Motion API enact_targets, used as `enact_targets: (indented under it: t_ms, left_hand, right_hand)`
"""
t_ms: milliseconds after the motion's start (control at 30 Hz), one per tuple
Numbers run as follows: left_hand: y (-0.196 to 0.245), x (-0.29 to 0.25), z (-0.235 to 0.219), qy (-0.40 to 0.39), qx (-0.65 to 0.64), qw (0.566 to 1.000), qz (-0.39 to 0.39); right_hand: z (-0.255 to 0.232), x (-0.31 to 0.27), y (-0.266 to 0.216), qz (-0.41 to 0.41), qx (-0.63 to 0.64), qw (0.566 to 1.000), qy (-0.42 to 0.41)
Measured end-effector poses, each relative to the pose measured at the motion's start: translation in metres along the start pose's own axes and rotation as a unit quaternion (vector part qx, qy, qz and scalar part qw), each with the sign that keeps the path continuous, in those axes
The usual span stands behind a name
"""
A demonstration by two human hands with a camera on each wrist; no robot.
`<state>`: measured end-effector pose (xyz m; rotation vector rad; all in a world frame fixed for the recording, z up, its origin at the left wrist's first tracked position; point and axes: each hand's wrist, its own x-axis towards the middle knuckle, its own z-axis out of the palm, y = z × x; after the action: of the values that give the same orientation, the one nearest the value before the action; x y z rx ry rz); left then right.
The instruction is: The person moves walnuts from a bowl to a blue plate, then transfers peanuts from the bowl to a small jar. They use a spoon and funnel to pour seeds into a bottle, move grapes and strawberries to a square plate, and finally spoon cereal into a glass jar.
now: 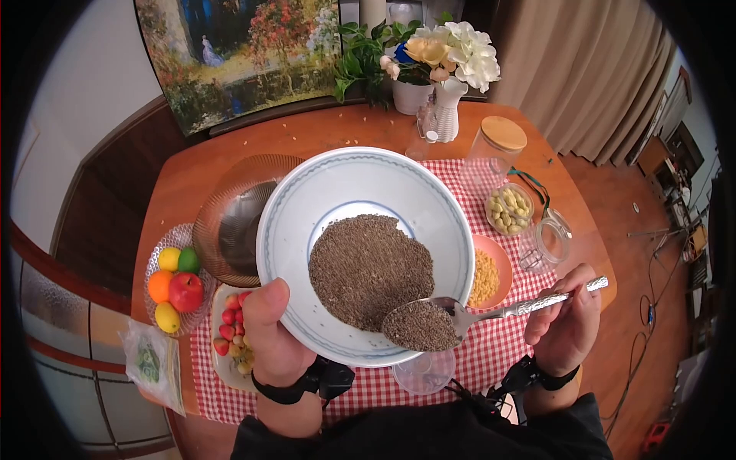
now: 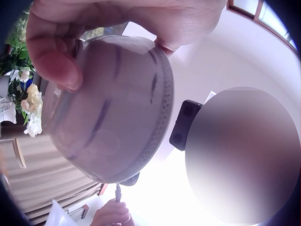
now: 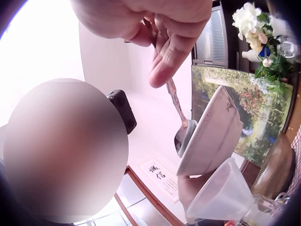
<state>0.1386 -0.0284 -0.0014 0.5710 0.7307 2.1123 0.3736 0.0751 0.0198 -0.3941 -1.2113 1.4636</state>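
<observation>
On my feed the bowl sits near center, probably weighty, slick and breakable, so I'd trust the rim: left hand curled round 7 o'clock, right hand pinching the spoon, seeds heaped at 5.

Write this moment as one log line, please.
left hand: grips bowl; right hand: holds spoon; spoon: loaded with grains, over bowl; bowl: more grains inside

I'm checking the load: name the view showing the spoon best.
Head: there the spoon shows its grains and handle. Right wrist: its underside and partly covered handle. Left wrist: mostly hidden behind the bowl.
</observation>
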Motion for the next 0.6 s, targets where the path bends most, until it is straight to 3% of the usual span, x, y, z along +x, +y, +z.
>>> enact_targets:
  t_ms: [133,200,233,333,400,600]
  left_hand:
    - [0.0,0.002,0.0,0.012,-0.019,1.0,0.009]
    - [0.002,0.004,-0.007,-0.026,-0.018,0.999,0.002]
    - [0.003,0.004,-0.008,-0.026,-0.018,0.999,0.001]
    - [0.006,0.005,-0.009,0.005,0.01,1.0,0.011]
    - [0.008,0.007,-0.011,-0.02,-0.047,0.999,0.011]
    - [0.011,0.008,-0.011,-0.001,-0.038,0.998,0.041]
  right_hand:
    - [-0.004,-0.004,-0.003,0.001,0.004,1.0,0.006]
    - [-0.009,-0.006,-0.006,-0.008,0.007,1.0,-0.02]
    - [-0.016,-0.01,-0.006,0.003,0.054,0.998,0.023]
    - [-0.024,-0.016,-0.008,0.004,0.057,0.998,0.014]
    - [-0.025,-0.02,-0.009,0.007,0.055,0.998,0.022]
    - [-0.031,-0.025,-0.007,0.021,-0.006,1.0,-0.014]
